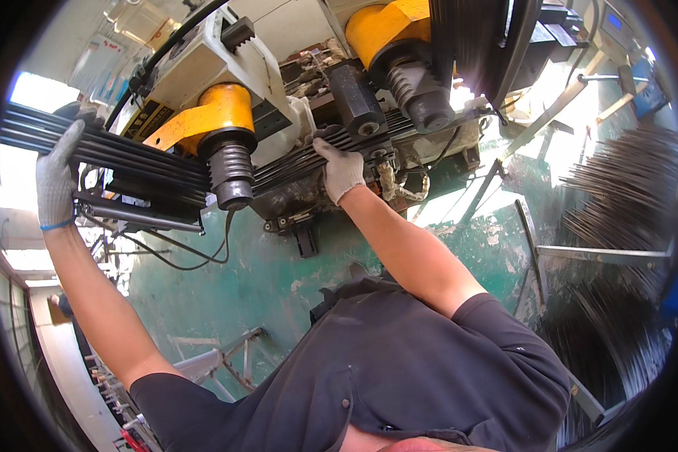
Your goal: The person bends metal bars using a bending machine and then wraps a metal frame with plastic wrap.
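Observation:
A bundle of long dark metal rods [132, 151] runs from the left edge through a machine toward the right. Near the bundle's left end, my left hand [56, 181], in a light knit glove, grips it with the thumb laid over the front. Farther right, between two thick ribbed cylinders, my gloved right hand [343, 172] is closed round the rods [290, 166]. Its thumb and part of the fingers show; the rest is hidden. One ribbed cylinder [231, 169] under a yellow arm [218, 113] stands in front of the rods, between my hands.
A second ribbed cylinder [419, 90] hangs at the upper right, beside a dark hexagonal block [355, 98]. A black cable [196, 265] loops below the machine. Piles of thin rods [625, 188] lie at the right near metal frames [603, 255]. The green floor [226, 301] is worn.

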Tool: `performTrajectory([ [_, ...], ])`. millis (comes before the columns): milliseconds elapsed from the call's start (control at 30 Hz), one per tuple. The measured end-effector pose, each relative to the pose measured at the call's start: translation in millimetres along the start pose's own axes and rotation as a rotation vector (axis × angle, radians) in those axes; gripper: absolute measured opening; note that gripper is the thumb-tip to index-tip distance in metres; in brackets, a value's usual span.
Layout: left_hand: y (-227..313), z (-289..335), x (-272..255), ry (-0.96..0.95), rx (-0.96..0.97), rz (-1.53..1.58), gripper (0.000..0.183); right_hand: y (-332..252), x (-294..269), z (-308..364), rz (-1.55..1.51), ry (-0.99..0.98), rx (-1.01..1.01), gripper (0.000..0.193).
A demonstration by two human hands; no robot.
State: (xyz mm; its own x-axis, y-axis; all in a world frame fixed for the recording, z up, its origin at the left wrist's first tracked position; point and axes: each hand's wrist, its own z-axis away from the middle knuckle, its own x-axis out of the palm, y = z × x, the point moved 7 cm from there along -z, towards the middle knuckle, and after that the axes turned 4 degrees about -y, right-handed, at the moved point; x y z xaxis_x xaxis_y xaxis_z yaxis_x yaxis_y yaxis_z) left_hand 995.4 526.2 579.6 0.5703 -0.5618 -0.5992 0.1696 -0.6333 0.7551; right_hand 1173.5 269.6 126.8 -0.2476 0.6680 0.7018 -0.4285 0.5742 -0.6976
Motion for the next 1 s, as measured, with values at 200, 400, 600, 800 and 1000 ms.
performTrajectory([
  [200,4,6,2,0.034,-0.056,-0.027,0.032,6,2,-2,-0.189,0.025,0.103,0.015],
  [400,23,51,-24,0.086,0.052,-0.567,0.042,15,-2,-4,-0.272,0.003,0.172,0.015],
  [600,63,166,31,0.166,0.055,-0.388,0.045,-61,-68,102,0.197,0.035,0.004,0.011],
  [800,62,268,124,0.491,0.054,0.312,0.035,-89,-238,164,0.179,0.151,0.072,0.014],
  [1000,16,327,245,0.316,-0.123,0.638,0.034,-154,-296,236,0.414,0.16,0.218,0.02],
])
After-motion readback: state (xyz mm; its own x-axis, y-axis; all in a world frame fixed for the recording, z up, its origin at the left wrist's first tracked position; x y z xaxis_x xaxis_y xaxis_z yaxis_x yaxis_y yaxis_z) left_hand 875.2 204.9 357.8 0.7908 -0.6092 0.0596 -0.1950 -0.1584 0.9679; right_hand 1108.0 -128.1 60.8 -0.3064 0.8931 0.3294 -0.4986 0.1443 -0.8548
